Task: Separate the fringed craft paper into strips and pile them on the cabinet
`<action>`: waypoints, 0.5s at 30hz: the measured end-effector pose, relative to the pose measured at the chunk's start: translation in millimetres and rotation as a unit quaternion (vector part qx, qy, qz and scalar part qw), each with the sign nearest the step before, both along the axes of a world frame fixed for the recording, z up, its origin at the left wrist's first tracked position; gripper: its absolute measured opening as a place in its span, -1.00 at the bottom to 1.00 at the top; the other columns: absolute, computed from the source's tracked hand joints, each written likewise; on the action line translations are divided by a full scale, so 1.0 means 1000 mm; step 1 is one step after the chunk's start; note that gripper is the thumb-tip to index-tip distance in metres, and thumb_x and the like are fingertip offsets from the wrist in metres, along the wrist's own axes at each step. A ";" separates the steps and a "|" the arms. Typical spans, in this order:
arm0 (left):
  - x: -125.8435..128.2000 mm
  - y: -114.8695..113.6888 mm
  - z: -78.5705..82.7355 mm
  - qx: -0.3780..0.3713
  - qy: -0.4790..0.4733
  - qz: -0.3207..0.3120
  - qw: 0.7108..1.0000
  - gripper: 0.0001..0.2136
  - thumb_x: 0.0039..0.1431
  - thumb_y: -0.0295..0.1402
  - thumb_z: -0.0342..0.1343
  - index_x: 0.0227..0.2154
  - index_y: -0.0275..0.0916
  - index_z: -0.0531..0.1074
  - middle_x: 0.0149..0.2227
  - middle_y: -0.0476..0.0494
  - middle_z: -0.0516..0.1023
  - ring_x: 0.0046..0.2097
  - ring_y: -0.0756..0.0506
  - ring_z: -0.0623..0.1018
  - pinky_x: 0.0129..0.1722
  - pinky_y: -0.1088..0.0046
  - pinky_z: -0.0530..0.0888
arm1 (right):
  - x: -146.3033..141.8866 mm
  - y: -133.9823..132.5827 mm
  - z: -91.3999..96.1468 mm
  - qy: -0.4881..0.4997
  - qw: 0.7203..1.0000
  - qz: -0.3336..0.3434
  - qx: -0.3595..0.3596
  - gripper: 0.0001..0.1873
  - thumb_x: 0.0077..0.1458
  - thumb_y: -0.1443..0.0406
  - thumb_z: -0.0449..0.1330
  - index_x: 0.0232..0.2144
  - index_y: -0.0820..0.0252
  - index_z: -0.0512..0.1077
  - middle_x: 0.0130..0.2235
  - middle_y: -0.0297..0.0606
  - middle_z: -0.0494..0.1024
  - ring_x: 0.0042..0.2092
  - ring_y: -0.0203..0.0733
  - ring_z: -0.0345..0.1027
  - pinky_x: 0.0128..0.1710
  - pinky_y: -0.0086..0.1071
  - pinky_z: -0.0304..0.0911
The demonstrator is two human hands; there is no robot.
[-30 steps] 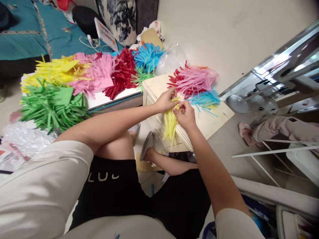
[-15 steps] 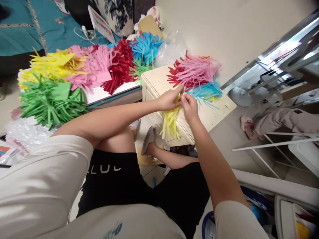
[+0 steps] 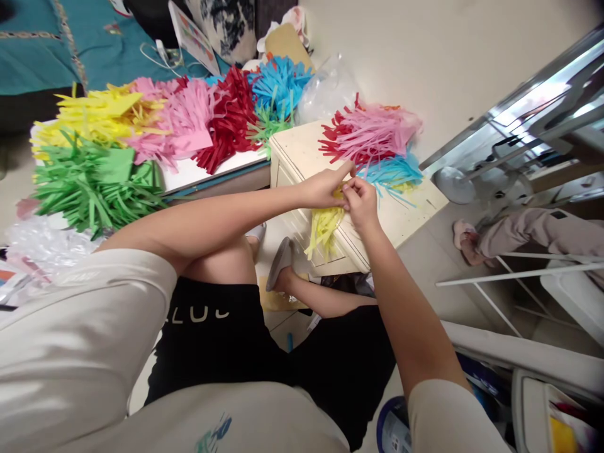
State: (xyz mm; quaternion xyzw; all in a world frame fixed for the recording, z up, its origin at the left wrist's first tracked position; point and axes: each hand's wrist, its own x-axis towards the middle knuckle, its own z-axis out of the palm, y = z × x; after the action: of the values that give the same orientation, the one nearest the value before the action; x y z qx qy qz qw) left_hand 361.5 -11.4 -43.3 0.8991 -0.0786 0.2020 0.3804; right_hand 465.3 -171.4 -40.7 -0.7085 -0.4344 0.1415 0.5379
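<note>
Two hands, left hand (image 3: 323,187) and right hand (image 3: 361,202), are pinched on a yellow fringed paper bundle (image 3: 323,228) at the cream wooden cabinet's (image 3: 302,157) near edge.

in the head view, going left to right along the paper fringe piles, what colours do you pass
green pile → yellow pile → pink pile → red pile → blue pile → pink and red pile on the cream cabinet
</note>
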 end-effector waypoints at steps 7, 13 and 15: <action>-0.003 0.004 0.012 -0.009 0.012 -0.009 1.000 -0.46 0.33 -0.14 0.37 0.27 -0.19 0.41 -0.17 -0.22 0.70 -0.09 -0.31 0.71 -0.04 0.19 0.51 | 0.020 0.003 -0.016 -0.007 0.998 -0.062 0.021 -0.47 0.31 -0.18 0.21 -0.46 0.00 0.18 -0.46 -0.34 0.15 -0.41 -0.13 0.10 -0.36 -0.19 0.18; -0.004 0.018 0.028 0.008 0.003 0.047 0.999 -0.82 0.22 -0.34 0.36 -0.15 -0.18 0.55 -0.16 -0.25 0.66 0.09 -0.42 0.68 0.14 0.04 0.49 | 0.038 -0.004 -0.010 -0.061 0.996 -0.049 -0.041 -0.44 0.45 -0.17 0.19 -0.47 0.02 0.35 -0.46 -0.27 0.24 -0.32 -0.02 0.36 -0.26 -0.06 0.45; -0.007 0.021 0.037 -0.002 0.005 0.063 0.998 -0.84 0.18 -0.38 0.34 -0.18 -0.16 0.55 -0.16 -0.25 0.65 0.12 -0.43 0.66 0.16 0.00 0.49 | 0.046 -0.009 0.004 -0.074 0.994 -0.012 -0.078 -0.42 0.42 -0.12 0.30 -0.52 0.05 0.36 -0.50 -0.28 0.29 -0.34 -0.05 0.37 -0.26 -0.06 0.49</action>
State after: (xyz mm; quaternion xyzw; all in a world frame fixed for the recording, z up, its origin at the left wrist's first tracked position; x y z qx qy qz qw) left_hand 354.8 9.4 -6.8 0.9025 -0.0195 0.2209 0.3691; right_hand 511.1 -180.8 -37.0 -0.7621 -0.4523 0.1156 0.4485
